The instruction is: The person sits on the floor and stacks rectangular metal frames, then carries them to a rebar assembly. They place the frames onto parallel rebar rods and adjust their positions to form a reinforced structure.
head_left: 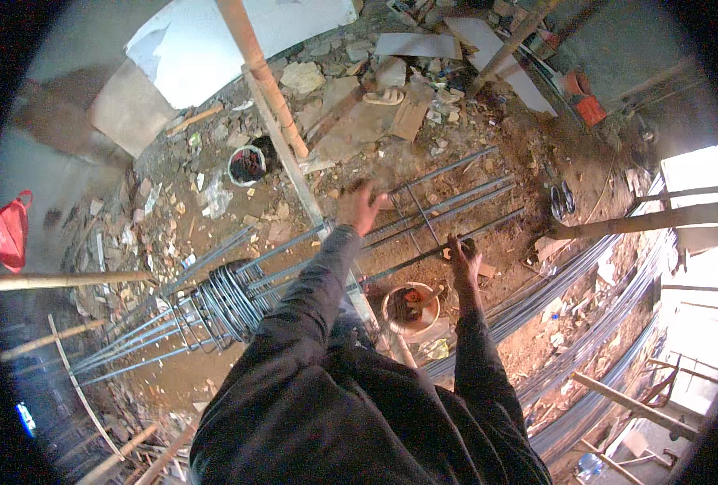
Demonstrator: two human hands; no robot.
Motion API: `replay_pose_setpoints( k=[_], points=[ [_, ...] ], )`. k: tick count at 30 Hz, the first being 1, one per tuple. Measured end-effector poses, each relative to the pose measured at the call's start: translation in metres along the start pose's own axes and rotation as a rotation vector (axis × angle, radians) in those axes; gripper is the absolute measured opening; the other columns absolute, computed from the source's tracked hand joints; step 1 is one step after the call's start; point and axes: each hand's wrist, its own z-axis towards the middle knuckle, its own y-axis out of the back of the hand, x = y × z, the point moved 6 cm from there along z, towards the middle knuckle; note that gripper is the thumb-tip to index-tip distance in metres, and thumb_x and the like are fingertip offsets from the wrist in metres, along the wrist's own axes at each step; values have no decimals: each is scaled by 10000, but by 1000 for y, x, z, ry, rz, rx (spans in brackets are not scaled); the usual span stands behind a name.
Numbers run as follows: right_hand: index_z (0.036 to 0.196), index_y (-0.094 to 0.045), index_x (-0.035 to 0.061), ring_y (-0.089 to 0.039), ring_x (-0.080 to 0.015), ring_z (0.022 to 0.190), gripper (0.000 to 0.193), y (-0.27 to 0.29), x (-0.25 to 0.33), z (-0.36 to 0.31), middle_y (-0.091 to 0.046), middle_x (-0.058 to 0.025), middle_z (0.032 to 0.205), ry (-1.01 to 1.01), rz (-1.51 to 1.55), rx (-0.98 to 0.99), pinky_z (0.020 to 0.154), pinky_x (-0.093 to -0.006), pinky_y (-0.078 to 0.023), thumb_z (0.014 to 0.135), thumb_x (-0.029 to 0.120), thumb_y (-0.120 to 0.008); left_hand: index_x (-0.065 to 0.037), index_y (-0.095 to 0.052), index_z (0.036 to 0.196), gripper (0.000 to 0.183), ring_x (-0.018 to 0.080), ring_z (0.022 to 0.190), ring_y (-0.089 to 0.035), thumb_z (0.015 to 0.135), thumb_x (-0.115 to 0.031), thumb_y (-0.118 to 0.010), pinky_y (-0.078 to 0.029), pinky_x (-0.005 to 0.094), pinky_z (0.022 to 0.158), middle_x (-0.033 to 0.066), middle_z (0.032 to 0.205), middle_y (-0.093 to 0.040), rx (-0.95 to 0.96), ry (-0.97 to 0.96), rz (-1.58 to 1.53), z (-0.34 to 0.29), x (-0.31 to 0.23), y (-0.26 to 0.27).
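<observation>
Several long steel reinforcing bars (476, 194) run across in front of me, resting over a wooden beam (298, 174). A thin square steel stirrup (418, 204) stands around the bars at the right. My left hand (361, 208), a little blurred, is at the stirrup's left side near the far bar, its fingers apart and nothing seen in them. Close to the stirrup's near corner, my right hand (465, 260) is closed; something small and dark shows at its fingers, too unclear to name. Further left, a bunch of stirrups (234, 303) hangs packed together around the bars.
A bucket (247, 166) with dark contents stands beyond the beam, and another bucket (411, 308) below the bars. Bundles of long steel rods (569, 295) lie at right. An upright bamboo pole (262, 73), broken stones (302, 78) and dark slippers (562, 200) are around. A red bag (8, 233) hangs at left.
</observation>
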Motion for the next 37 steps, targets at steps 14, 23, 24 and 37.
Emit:
replay_pose_setpoints(
  k=[14,23,24,37],
  points=[
    [1137,-687,43,-680,-216,887,264,-53,78,-77,-709,-84,1009,105,432,-57,799,-376,-554,964,233,-749,-41,-691,1118,250,398,905,-687,971,-244,-703,-540,486,818,186,998,-711,-372,142,-126,-154,133,142],
    [1224,-705,91,-704,-392,927,391,-181,68,-175,-737,-178,1067,613,-632,339,797,-492,-569,925,341,-736,-42,-698,1064,185,457,1004,-662,952,-188,-690,-514,531,876,211,1049,-705,-242,-163,-155,-234,46,89],
    [1217,-716,100,-707,-409,943,379,-184,63,-175,-742,-177,1061,578,-572,347,818,-510,-562,906,312,-763,-43,-699,1064,182,455,1009,-664,949,-183,-689,-515,530,878,212,1052,-706,-116,-182,-195,-239,46,87],
    [1210,-694,135,-697,-394,993,360,-214,5,-154,-716,-195,1014,640,-833,264,762,-515,-571,897,310,-675,-55,-724,1151,255,368,1050,-713,945,-204,-737,-554,468,916,200,1099,-734,167,-51,-186,-266,92,120]
  ],
)
